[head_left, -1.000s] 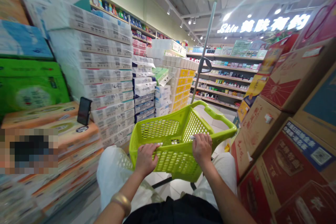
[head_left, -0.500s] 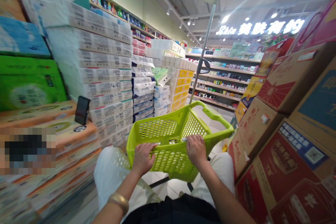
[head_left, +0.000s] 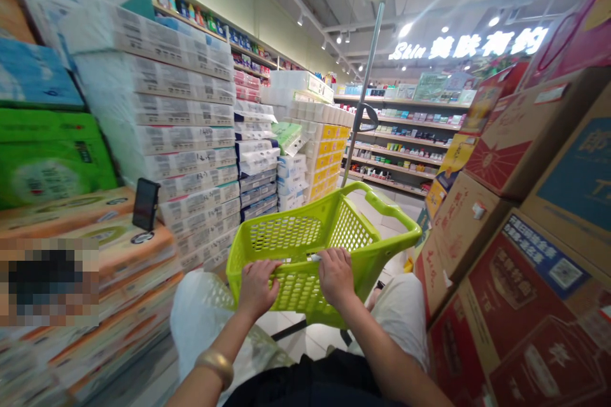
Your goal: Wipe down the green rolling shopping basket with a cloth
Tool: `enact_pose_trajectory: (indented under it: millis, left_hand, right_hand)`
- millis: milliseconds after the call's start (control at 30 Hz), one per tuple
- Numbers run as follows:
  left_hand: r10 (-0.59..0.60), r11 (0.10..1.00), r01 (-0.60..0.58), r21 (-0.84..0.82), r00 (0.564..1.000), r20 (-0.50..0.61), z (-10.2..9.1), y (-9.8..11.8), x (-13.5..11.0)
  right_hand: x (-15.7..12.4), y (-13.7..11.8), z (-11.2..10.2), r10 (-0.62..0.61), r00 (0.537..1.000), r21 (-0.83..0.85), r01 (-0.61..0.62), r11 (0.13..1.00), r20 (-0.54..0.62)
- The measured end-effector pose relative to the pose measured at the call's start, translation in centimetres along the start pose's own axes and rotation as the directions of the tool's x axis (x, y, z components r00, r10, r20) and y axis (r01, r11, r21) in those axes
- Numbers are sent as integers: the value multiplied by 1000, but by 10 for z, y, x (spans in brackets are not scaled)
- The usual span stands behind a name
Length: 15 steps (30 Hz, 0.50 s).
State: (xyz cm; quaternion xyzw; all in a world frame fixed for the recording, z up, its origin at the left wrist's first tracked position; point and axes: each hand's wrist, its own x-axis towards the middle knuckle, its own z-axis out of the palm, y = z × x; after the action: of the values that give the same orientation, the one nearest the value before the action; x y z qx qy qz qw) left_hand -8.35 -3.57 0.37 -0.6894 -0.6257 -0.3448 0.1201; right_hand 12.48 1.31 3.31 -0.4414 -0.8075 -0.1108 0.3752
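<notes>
A lime-green plastic shopping cart (head_left: 296,229) stands right in front of my knees, its perforated basket tilted in the view and its handle on the far right. My left hand (head_left: 258,289) is wrapped over the near rim at the left, its fingertips hidden inside the basket. Farther right along the same rim, my right hand (head_left: 337,275) is closed over it too. A small white object (head_left: 316,257) shows by my right fingers; what it is I cannot make out. From the cart's far side rises a metal pole (head_left: 366,76) with a flag on top.
Stacked packs of tissue paper (head_left: 186,102) line the left side. A black phone-like device (head_left: 146,205) stands on orange packs there. Piled cardboard boxes (head_left: 515,324) hem in the right. Behind the cart run stocked shelves (head_left: 401,121); white floor tiles show below it.
My right hand has slid left along the cart's rim, closer to my left hand. The left hand keeps its hold, and the view has shifted slightly.
</notes>
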Motion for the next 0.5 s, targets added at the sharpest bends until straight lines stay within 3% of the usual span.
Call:
enact_pose_trajectory:
  millis: [100,300,500]
  left_hand:
    - [11,1000,-11,2,1000,0,0,-3,-1]
    - [16,1000,-16,4,1000,-14,0,1,-3]
    - [-7,1000,8,16,1000,-16,-1,16,-6]
  right_hand:
    - [-1,10,-7,-16,1000,8,16,1000,3]
    - [-2,34,-26,74,993,-43,-79,996,-95]
    - [-5,9,-9,115,991,-34,-118,992,-75]
